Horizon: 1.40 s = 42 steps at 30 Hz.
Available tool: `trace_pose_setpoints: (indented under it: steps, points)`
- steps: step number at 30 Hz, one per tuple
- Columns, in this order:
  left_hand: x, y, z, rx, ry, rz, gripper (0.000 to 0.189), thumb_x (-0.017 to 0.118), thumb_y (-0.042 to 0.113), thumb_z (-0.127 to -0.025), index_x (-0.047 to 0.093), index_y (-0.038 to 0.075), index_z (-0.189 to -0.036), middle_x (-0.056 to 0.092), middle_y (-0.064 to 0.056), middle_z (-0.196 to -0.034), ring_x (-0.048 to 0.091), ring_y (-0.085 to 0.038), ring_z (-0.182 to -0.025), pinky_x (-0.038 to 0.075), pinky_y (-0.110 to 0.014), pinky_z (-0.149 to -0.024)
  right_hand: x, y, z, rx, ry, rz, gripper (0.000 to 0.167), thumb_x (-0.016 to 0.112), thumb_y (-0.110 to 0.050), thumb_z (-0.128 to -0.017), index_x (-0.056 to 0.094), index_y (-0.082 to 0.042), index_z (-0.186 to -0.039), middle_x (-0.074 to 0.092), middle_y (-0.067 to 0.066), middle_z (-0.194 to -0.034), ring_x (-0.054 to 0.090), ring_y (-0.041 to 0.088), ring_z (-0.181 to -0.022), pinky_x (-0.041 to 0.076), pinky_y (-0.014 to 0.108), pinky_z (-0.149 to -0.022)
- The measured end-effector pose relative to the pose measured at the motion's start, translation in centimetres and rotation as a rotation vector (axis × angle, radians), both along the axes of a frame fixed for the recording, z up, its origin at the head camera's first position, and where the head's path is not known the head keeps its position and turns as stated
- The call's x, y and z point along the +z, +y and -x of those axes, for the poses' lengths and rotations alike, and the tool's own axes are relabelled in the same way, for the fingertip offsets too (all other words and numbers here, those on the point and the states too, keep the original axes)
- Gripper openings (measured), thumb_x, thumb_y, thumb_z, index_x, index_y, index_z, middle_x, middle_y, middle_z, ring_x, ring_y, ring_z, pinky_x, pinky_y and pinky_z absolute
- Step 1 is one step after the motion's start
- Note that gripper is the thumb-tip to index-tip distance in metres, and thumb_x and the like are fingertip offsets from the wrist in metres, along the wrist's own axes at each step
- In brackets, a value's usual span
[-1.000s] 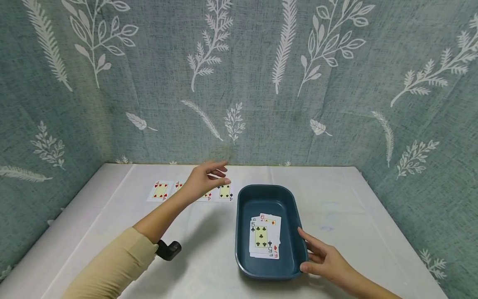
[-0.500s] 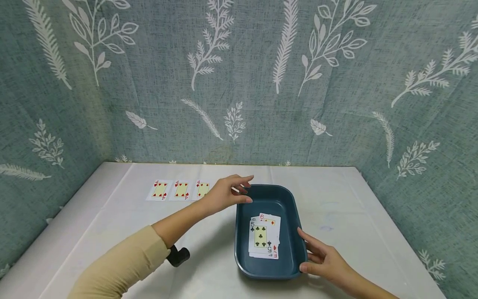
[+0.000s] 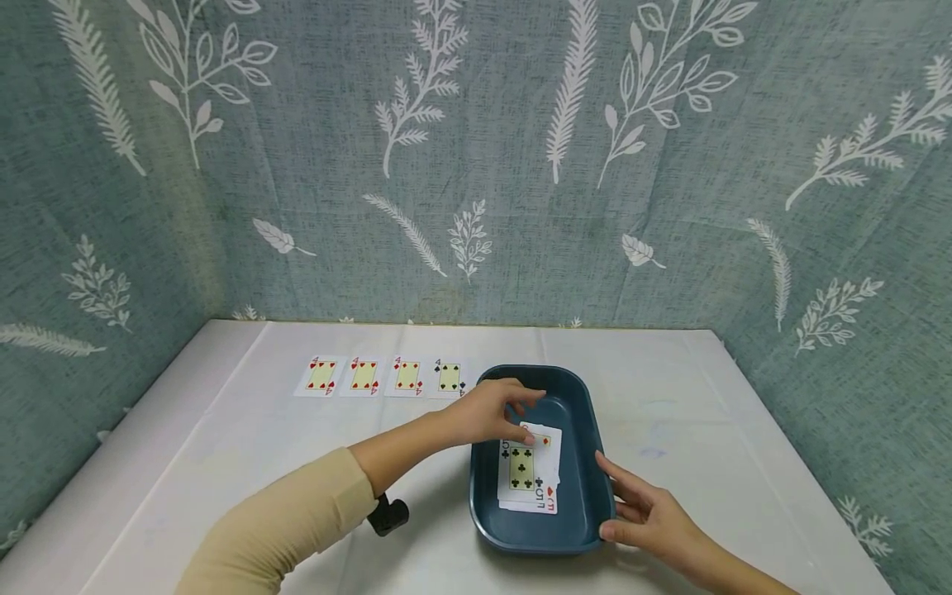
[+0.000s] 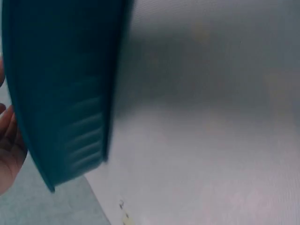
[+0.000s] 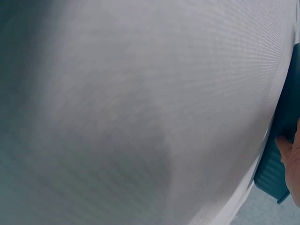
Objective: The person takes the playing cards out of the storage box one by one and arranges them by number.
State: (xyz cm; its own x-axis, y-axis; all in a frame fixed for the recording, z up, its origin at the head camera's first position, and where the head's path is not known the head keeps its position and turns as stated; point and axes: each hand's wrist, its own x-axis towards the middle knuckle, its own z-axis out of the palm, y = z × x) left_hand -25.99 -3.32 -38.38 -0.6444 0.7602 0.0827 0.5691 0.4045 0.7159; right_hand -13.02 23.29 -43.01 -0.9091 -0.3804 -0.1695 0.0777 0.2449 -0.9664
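Four playing cards lie face up in a row on the white tablecloth [image 3: 297, 446], left of the deep blue tray [image 3: 583, 496]: three red fours [image 3: 364, 376] and a black four [image 3: 449, 377]. More cards make a loose pile inside the tray, with a five of clubs [image 3: 521, 481] at the front and a six of diamonds [image 3: 549, 454] behind it.

The left hand [image 3: 491, 413] is over the tray's far left part, fingers loosely bent, thumb apart, with nothing visible between them. It blocks the pile's upper edge, so whether the thumb touches a card cannot be told. The right hand [image 3: 643, 512] grips the tray's right side, fingers and thumb curled at the rim.

A black gadget [image 3: 388, 516] hangs by the beige sleeve [image 3: 297, 512]. Leaf-patterned cloth [image 3: 521, 273] stands behind the table.
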Motion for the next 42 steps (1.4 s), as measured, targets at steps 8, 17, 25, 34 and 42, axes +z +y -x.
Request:
trace_pose_setpoints:
  steps: [8, 17, 25, 34, 42]
  points:
    - [-1.6, 1.3, 0.2, 0.05, 0.119, 0.143, 0.054, 0.079, 0.027, -0.076, 0.063, 0.009, -0.124, 0.061, -0.007, -0.113, 0.059, -0.019, -0.091, 0.047, -0.02, -0.07, -0.1, 0.0, 0.0, -0.005, -0.004, 0.0, 0.079, 0.067, -0.015, -0.088, 0.02, -0.004, -0.15, 0.021, 0.039, -0.144, 0.046, 0.047, -0.123, 0.052, 0.031, -0.085]
    - [-2.6, 2.2, -0.4, 0.088, 0.326, 0.363, 0.051, 0.082, 0.04, -0.07, 0.069, 0.02, -0.115, 0.065, 0.007, -0.104, 0.058, -0.004, -0.084, 0.042, -0.019, -0.063, -0.1, -0.1, -0.3, -0.04, -0.029, -0.007, 0.079, 0.068, -0.017, -0.088, 0.021, -0.006, -0.15, 0.021, 0.037, -0.146, 0.043, 0.047, -0.125, 0.052, 0.031, -0.086]
    - [-2.9, 2.4, -0.8, 0.089, 0.39, 0.499, 0.054, 0.083, 0.047, -0.066, 0.07, 0.024, -0.113, 0.066, 0.009, -0.1, 0.058, -0.003, -0.084, 0.042, -0.018, -0.062, -0.2, -0.2, -0.2, -0.063, -0.039, -0.063, 0.08, 0.069, -0.021, -0.087, 0.022, -0.007, -0.151, 0.018, 0.034, -0.148, 0.043, 0.046, -0.126, 0.052, 0.032, -0.085]
    - [-3.2, 2.6, -0.6, 0.078, 0.424, 0.66, 0.072, 0.083, 0.06, -0.054, 0.066, 0.027, -0.116, 0.064, 0.007, -0.101, 0.054, -0.005, -0.08, 0.039, -0.021, -0.057, 0.2, -0.5, -0.1, -0.073, -0.043, -0.083, 0.082, 0.07, -0.024, -0.086, 0.023, -0.007, -0.15, 0.017, 0.032, -0.15, 0.044, 0.045, -0.125, 0.051, 0.033, -0.086]
    - [-3.0, 2.9, -0.6, 0.097, 0.419, 0.74, 0.075, 0.084, 0.059, -0.053, 0.063, 0.023, -0.114, 0.062, 0.003, -0.1, 0.051, -0.009, -0.078, 0.042, -0.023, -0.062, 0.0, -0.3, -0.2, -0.041, -0.026, -0.021, 0.079, 0.068, -0.018, -0.087, 0.021, -0.005, -0.15, 0.019, 0.037, -0.146, 0.045, 0.046, -0.124, 0.052, 0.032, -0.084]
